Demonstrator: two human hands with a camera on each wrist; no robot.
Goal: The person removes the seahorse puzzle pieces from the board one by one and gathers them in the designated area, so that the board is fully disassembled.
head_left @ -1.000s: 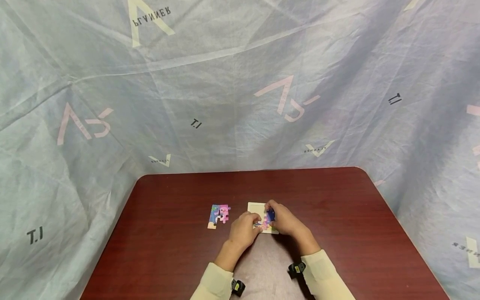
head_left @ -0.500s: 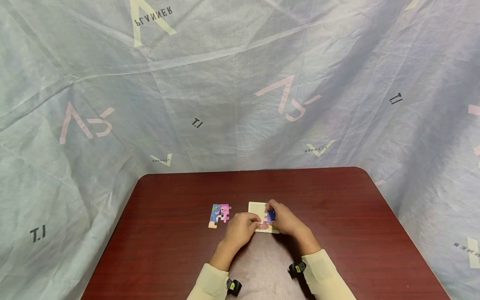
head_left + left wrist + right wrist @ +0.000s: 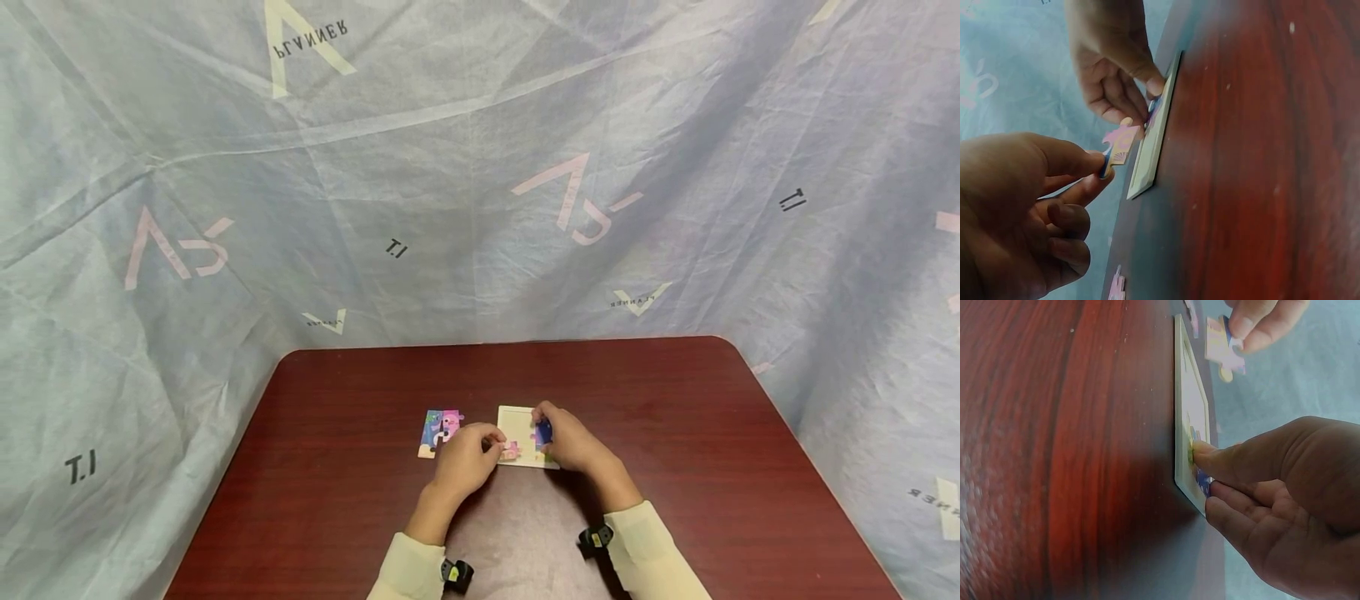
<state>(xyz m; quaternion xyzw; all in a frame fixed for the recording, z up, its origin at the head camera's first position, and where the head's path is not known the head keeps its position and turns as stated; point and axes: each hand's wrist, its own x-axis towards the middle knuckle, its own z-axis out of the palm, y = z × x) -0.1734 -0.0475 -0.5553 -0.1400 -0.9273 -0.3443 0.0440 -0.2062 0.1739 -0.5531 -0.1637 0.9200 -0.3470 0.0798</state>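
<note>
Thumb and forefinger of my left hand (image 3: pixel 467 460) pinch a pink-and-cream jigsaw piece (image 3: pixel 1121 142), raised over the lower left of a shallow cream puzzle tray (image 3: pixel 516 418). The other fingers of that hand are curled loosely. At the tray's right side, my right hand (image 3: pixel 573 438) grips a dark blue jigsaw piece (image 3: pixel 1203 480) between thumb and fingers, low in the tray. A green-and-yellow bit of puzzle (image 3: pixel 1190 450) shows by the right thumb. The fingers partly hide what lies there.
To the left of the tray, several blue and pink jigsaw pieces (image 3: pixel 431 427) lie together on the reddish-brown table (image 3: pixel 360 500); my left hand partly covers them in the head view. A grey printed cloth (image 3: pixel 465 200) hangs behind the table.
My left hand has moved left, drawing the pink-and-cream jigsaw piece away from the blue one and lifting it off the tray's lower middle. The right hand stays in place.
</note>
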